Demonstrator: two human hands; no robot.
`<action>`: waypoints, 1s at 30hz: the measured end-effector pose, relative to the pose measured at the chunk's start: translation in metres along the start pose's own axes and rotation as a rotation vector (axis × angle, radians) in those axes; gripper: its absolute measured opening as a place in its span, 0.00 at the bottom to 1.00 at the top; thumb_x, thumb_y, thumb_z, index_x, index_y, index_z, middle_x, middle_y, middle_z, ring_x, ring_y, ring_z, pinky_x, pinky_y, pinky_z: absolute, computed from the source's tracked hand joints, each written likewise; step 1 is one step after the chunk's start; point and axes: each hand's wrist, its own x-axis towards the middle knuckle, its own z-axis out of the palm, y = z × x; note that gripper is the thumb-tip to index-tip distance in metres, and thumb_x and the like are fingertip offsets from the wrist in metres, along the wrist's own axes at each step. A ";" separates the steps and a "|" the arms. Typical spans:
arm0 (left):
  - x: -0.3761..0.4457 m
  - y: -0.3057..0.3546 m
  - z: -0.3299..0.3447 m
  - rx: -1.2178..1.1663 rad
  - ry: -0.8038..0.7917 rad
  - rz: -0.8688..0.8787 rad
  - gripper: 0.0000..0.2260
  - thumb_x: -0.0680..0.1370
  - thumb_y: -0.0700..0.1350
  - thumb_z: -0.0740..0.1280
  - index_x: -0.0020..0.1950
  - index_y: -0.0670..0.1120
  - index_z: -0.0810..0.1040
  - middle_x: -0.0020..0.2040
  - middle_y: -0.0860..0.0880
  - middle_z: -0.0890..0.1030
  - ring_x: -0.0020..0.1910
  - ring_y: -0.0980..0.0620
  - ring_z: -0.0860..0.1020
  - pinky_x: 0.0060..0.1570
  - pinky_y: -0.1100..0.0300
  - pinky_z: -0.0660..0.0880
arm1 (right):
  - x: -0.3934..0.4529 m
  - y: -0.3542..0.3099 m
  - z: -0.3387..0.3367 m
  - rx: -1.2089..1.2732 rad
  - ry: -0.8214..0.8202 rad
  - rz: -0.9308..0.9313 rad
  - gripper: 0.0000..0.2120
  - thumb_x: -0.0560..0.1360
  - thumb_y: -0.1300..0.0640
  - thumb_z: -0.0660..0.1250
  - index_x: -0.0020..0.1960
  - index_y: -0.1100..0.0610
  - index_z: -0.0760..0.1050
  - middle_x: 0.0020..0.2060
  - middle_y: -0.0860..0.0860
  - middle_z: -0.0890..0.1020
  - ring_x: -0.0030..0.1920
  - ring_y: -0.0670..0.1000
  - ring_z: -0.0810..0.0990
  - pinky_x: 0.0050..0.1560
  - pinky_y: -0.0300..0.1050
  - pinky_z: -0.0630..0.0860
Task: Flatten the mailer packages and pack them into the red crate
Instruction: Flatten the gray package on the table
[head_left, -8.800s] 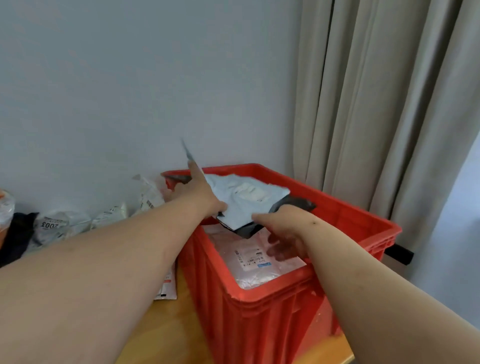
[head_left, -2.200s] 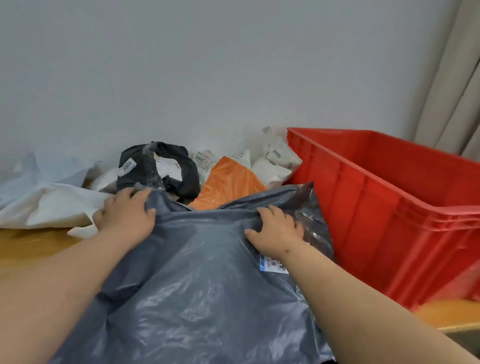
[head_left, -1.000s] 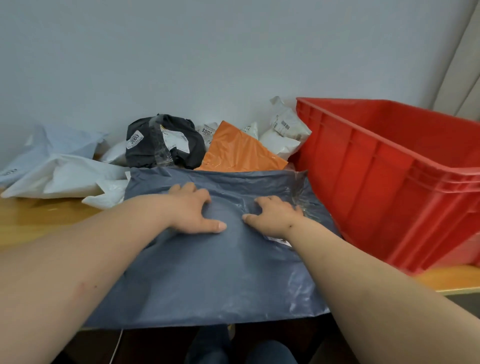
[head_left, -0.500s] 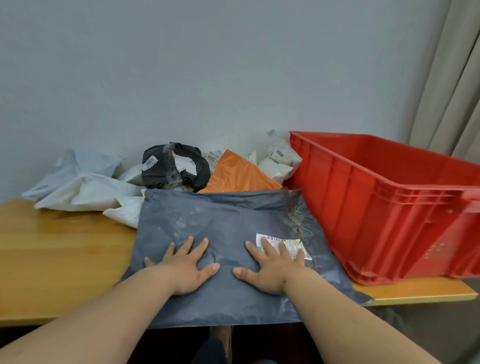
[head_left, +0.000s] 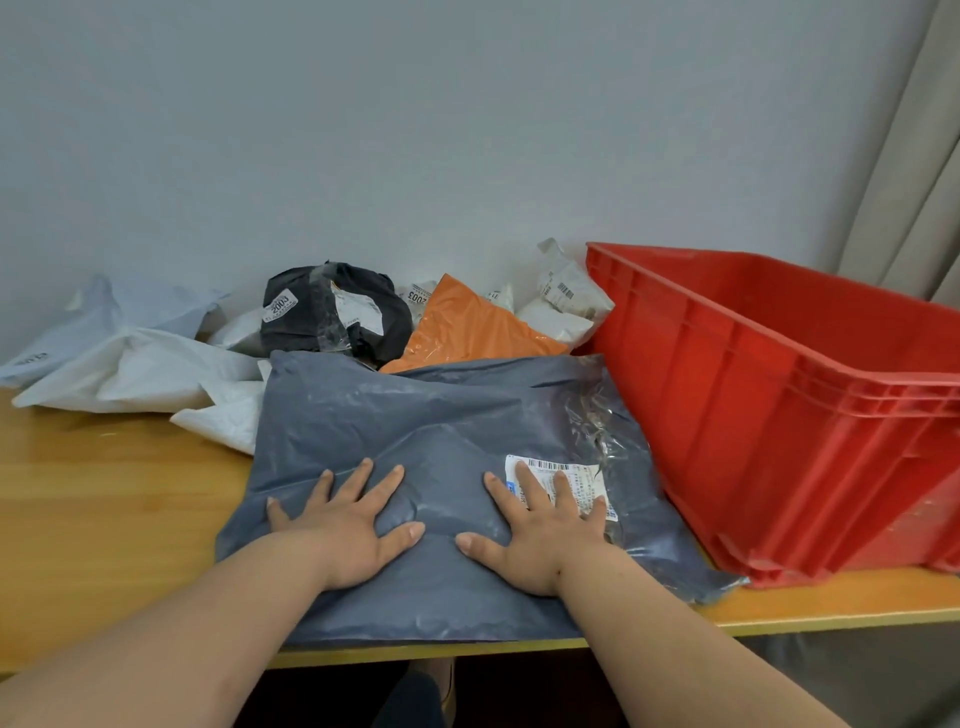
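Both palms pressed flat, fingers spread: left hand and right hand atop large grey plastic mailer bag, nothing in either grip. Mailer flat on wooden counter, touching red plastic crate. Right fingers over white shipping label.

Count: one red crate; one grey mailer; one orange mailer; one black mailer; two hands.

Head view, close above table, facing forward-down.
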 end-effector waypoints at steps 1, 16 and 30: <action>0.003 -0.001 0.000 0.001 0.002 -0.003 0.36 0.72 0.77 0.46 0.73 0.69 0.32 0.78 0.60 0.33 0.78 0.45 0.37 0.70 0.28 0.44 | 0.003 -0.001 0.000 -0.001 0.002 -0.003 0.43 0.67 0.18 0.43 0.76 0.32 0.33 0.79 0.43 0.35 0.78 0.60 0.34 0.71 0.74 0.36; -0.004 -0.015 -0.006 -0.071 -0.021 -0.197 0.47 0.63 0.83 0.46 0.75 0.66 0.32 0.78 0.60 0.35 0.78 0.42 0.36 0.69 0.28 0.46 | 0.011 -0.005 0.000 0.015 0.035 0.008 0.43 0.67 0.18 0.41 0.76 0.32 0.34 0.79 0.42 0.35 0.79 0.59 0.35 0.71 0.74 0.37; -0.036 0.013 -0.006 0.048 0.126 0.109 0.33 0.76 0.73 0.45 0.77 0.65 0.38 0.79 0.58 0.38 0.79 0.48 0.38 0.72 0.33 0.40 | -0.018 -0.024 0.002 0.008 0.222 -0.065 0.39 0.74 0.26 0.47 0.80 0.41 0.45 0.81 0.47 0.43 0.80 0.57 0.40 0.72 0.70 0.34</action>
